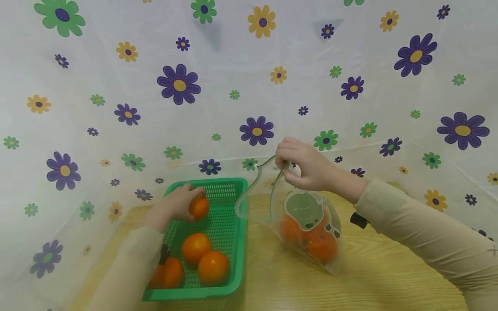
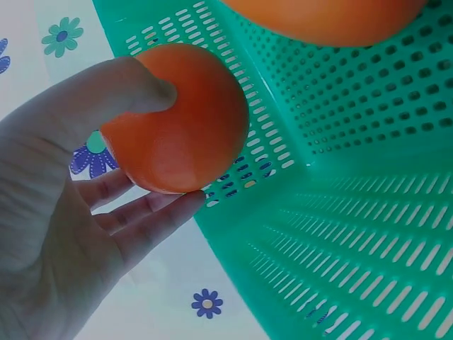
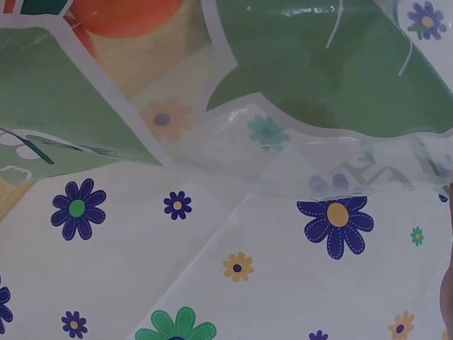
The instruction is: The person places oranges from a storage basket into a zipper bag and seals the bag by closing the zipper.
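Observation:
My left hand (image 1: pixel 177 206) grips an orange (image 1: pixel 200 208) at the far left corner of a green plastic basket (image 1: pixel 242 242). In the left wrist view the thumb lies across the top of that orange (image 2: pixel 187 120), with other fingers underneath, beside the slotted wall. Several more oranges (image 1: pixel 214 268) sit in the near part of the basket. My right hand (image 1: pixel 305 166) pinches the rim of a clear bag (image 1: pixel 305 207) with green printing and holds its mouth apart toward the basket. Oranges (image 1: pixel 321 246) show through the bag's lower part. The right wrist view shows mostly the bag's printed side (image 3: pixel 318 78).
A wood-grain table (image 1: pixel 373 268) carries the basket on the left and the bag right of it. Behind and at both sides stands a white sheet (image 1: pixel 218 129) printed with flowers. Dark bands sit at both wrists.

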{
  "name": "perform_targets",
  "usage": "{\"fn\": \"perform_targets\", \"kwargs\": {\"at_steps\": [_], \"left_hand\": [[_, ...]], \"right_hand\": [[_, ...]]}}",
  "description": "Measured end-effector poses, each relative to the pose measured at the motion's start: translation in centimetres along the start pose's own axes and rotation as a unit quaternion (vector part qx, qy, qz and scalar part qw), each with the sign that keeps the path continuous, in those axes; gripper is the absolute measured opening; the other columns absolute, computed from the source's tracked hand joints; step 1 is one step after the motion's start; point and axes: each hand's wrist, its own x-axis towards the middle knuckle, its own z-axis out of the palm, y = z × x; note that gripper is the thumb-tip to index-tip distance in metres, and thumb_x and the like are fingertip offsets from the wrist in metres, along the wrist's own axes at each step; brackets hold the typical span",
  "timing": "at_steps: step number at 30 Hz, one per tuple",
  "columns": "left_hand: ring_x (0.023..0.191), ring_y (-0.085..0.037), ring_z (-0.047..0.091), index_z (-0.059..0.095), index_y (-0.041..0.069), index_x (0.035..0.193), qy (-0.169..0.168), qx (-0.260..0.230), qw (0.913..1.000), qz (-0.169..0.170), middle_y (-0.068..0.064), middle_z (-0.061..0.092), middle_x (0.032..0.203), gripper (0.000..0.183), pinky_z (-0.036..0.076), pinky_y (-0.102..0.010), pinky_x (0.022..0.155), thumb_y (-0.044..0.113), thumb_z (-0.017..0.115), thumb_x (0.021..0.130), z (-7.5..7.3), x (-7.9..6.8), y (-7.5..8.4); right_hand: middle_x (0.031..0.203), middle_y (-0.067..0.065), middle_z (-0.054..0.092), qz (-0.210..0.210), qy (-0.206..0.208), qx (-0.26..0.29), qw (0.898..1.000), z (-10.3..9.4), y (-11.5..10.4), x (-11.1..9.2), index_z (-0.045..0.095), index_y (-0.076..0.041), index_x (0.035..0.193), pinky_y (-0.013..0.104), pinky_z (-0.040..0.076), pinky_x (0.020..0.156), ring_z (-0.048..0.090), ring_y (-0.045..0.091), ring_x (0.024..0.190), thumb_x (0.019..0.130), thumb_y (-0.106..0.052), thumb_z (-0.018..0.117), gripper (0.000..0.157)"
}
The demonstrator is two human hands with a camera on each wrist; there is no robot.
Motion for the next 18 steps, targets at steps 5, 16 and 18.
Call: {"fn": "perform_targets", "kwargs": {"at_steps": [5,16,18], "left_hand": [[0.114,-0.041,0.058,0.060,0.020,0.135,0.013,0.013,0.9997,0.015,-0.022,0.057,0.130,0.071,0.059,-0.063,0.095,0.006,0.090,0.072,-0.4,-0.4,0.5],[0.111,-0.038,0.059,0.060,0.023,0.134,0.029,0.013,0.9984,0.046,-0.020,0.057,0.129,0.070,0.062,-0.056,0.090,0.005,0.091,0.074,-1.8,-0.8,2.8],[0.110,-0.037,0.059,0.060,0.024,0.133,0.030,0.012,0.9982,0.051,-0.019,0.057,0.128,0.069,0.063,-0.054,0.088,0.005,0.090,0.074,-2.0,-0.8,3.2]], "right_hand": [[0.081,0.005,0.055,0.002,0.001,0.003,1.000,0.2,0.0,-0.1,0.059,-0.007,0.086,0.032,0.039,0.075,0.046,0.016,0.085,0.083,-0.004,0.053,0.007],[0.080,0.005,0.055,0.005,0.001,0.001,1.000,0.4,0.1,-0.1,0.059,-0.007,0.086,0.031,0.038,0.075,0.046,0.016,0.084,0.084,-0.006,0.052,0.007],[0.080,0.005,0.055,0.006,-0.001,0.002,1.000,0.5,0.0,-0.2,0.059,-0.007,0.086,0.031,0.038,0.075,0.046,0.016,0.084,0.084,-0.005,0.053,0.007]]}}
